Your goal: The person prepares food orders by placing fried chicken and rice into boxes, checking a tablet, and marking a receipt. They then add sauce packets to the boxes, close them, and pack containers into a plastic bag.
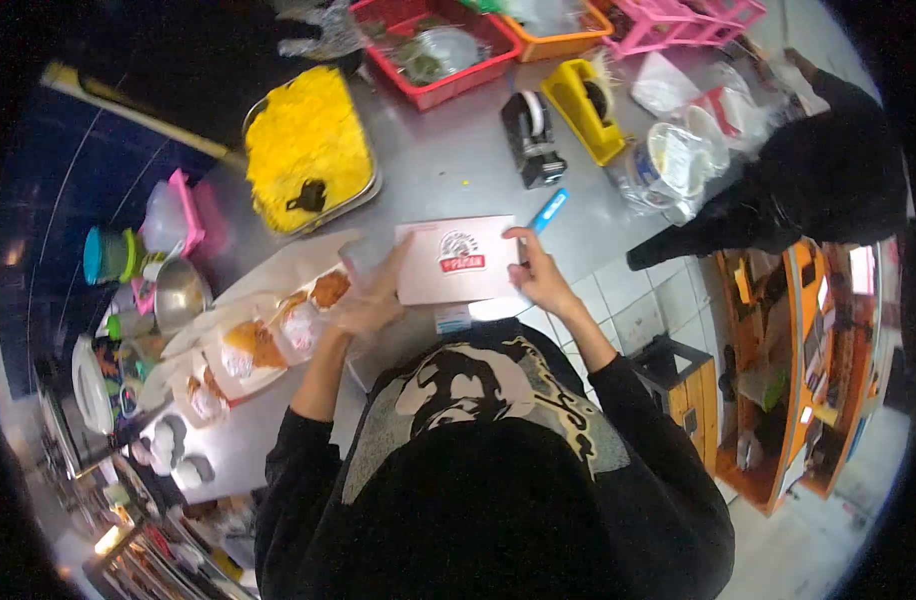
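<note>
A closed cardboard food box with a red and black chicken logo lies level in front of my body, near the counter's edge. My right hand grips its right side, thumb on the lid and a finger at the upper corner. At the box's left edge is my left hand, closed against that side and smeared by motion. Beside it, open food boxes stand in a row, with fried chicken and wrapped white portions in them.
A metal tray of yellow rice stands at the back left. Behind the box are a black tape dispenser, a yellow dispenser and a blue cutter. Red basket at the back; a person's black sleeve at right.
</note>
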### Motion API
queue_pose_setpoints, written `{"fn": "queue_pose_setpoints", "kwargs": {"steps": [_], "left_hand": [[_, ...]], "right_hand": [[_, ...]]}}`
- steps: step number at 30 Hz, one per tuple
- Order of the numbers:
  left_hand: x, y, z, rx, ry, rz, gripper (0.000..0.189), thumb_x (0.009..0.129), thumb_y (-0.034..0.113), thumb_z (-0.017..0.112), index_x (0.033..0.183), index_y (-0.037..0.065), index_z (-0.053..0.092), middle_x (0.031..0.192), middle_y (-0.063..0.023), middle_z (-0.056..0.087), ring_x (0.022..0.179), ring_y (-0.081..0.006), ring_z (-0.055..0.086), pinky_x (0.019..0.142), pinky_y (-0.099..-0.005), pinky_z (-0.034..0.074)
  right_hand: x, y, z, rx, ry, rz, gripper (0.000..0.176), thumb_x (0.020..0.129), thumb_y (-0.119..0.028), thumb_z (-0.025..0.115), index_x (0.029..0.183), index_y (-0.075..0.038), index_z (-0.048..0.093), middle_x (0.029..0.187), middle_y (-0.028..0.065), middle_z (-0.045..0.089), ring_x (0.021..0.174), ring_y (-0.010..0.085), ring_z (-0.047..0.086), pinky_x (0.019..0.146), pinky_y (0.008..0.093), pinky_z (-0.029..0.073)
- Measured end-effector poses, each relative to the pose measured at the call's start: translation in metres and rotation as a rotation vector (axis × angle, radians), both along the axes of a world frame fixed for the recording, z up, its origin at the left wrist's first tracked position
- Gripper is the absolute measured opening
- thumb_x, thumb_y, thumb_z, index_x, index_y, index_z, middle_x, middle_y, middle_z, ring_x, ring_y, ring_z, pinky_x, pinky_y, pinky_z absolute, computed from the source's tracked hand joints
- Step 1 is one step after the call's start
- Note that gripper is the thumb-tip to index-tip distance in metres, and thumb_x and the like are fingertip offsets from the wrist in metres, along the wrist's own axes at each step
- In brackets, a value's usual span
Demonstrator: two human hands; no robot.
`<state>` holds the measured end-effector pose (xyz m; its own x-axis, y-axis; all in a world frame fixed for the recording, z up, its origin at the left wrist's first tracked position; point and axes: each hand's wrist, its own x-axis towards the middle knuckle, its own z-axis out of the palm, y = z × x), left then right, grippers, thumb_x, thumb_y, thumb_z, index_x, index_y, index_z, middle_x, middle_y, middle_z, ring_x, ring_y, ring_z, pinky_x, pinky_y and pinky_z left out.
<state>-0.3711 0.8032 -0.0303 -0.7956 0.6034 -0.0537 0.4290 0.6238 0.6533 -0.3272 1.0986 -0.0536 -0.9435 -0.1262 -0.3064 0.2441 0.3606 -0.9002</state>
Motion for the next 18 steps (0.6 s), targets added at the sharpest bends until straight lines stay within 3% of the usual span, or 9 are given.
{"fn": "queue_pose_setpoints", "kwargs": {"steps": [2,3,6,8,10,12,14,15,18], "left_hand": [[-0.015,-0.006,0.036,-0.207,-0.575,-0.001,0.083,0.075,0.024,0.06,0.147,0.011,0.02,0.115,-0.0243,0.058,0.108,-0.0374,0.056,0.098,-0.0398,0.04],[-0.018,-0.006,0.025,-0.118,-0.457,0.025,0.074,0.084,0.03,0.057,0.146,0.007,0.023,0.114,-0.0254,0.058,0.11,-0.0375,0.055,0.099,-0.0407,0.039],[-0.012,0.026,0.027,-0.21,-0.368,0.335,0.062,0.092,0.032,0.049,0.143,0.004,0.027,0.119,-0.0268,0.055,0.115,-0.0385,0.052,0.101,-0.041,0.038],[-0.001,0.049,-0.012,-0.126,-0.1,0.512,0.055,0.094,0.028,0.045,0.141,0.002,0.03,0.124,-0.0271,0.051,0.117,-0.0384,0.049,0.102,-0.0412,0.036],[0.004,0.056,-0.049,0.0,0.075,0.615,0.051,0.096,0.025,0.042,0.139,0.0,0.031,0.129,-0.027,0.047,0.12,-0.0383,0.047,0.103,-0.0416,0.035],[0.004,0.053,-0.065,0.157,0.158,0.646,0.049,0.097,0.023,0.041,0.138,-0.001,0.032,0.134,-0.0264,0.043,0.122,-0.0379,0.045,0.104,-0.0421,0.034],[0.002,0.051,-0.065,0.16,0.158,0.611,0.048,0.096,0.022,0.042,0.138,-0.002,0.032,0.136,-0.0259,0.041,0.122,-0.0365,0.046,0.103,-0.0415,0.036],[0.003,0.049,-0.064,0.158,0.157,0.595,0.048,0.096,0.021,0.042,0.138,-0.002,0.032,0.137,-0.0257,0.04,0.122,-0.0358,0.046,0.102,-0.0412,0.036],[0.006,0.049,-0.022,0.27,-0.311,0.699,0.049,0.096,0.022,0.043,0.139,0.0,0.032,0.127,-0.0274,0.049,0.114,-0.0364,0.053,0.095,-0.0412,0.043]], "right_hand": [[0.001,-0.004,-0.007,0.031,0.097,-0.016,0.051,0.08,0.004,0.051,0.124,-0.017,0.036,0.069,0.0065,0.043,0.066,0.0184,0.049,0.063,0.0304,0.04],[0.001,-0.006,-0.01,0.036,0.115,-0.028,0.052,0.08,0.005,0.051,0.124,-0.017,0.036,0.069,0.0069,0.042,0.065,0.0197,0.049,0.062,0.0308,0.04],[-0.001,-0.01,-0.007,0.076,0.062,-0.039,0.053,0.077,0.006,0.053,0.122,-0.016,0.036,0.071,0.0084,0.042,0.065,0.0237,0.049,0.063,0.0309,0.04],[-0.001,-0.006,-0.007,0.098,0.081,-0.017,0.052,0.076,0.008,0.053,0.12,-0.014,0.038,0.073,0.0094,0.048,0.067,0.0246,0.054,0.065,0.0298,0.043],[-0.004,-0.003,-0.005,0.18,0.093,0.018,0.052,0.078,0.003,0.057,0.123,-0.014,0.04,0.095,0.0162,0.054,0.089,0.03,0.057,0.077,0.0348,0.044],[-0.01,-0.009,0.008,0.382,0.279,0.037,0.052,0.08,-0.006,0.06,0.128,-0.014,0.041,0.119,0.0212,0.049,0.111,0.0348,0.049,0.089,0.0424,0.041],[-0.012,-0.03,0.039,0.696,0.629,0.054,0.055,0.083,-0.019,0.062,0.134,-0.015,0.041,0.144,0.0244,0.032,0.133,0.039,0.033,0.1,0.0527,0.033],[-0.014,-0.029,0.025,0.729,0.569,0.215,0.063,0.088,-0.042,0.055,0.142,-0.018,0.034,0.154,0.0197,0.008,0.14,0.0426,0.007,0.107,0.0608,0.015],[-0.016,-0.026,-0.006,0.76,0.584,0.33,0.065,0.09,-0.049,0.049,0.144,-0.016,0.031,0.153,0.0195,0.012,0.139,0.0466,0.008,0.107,0.061,0.016]]}}
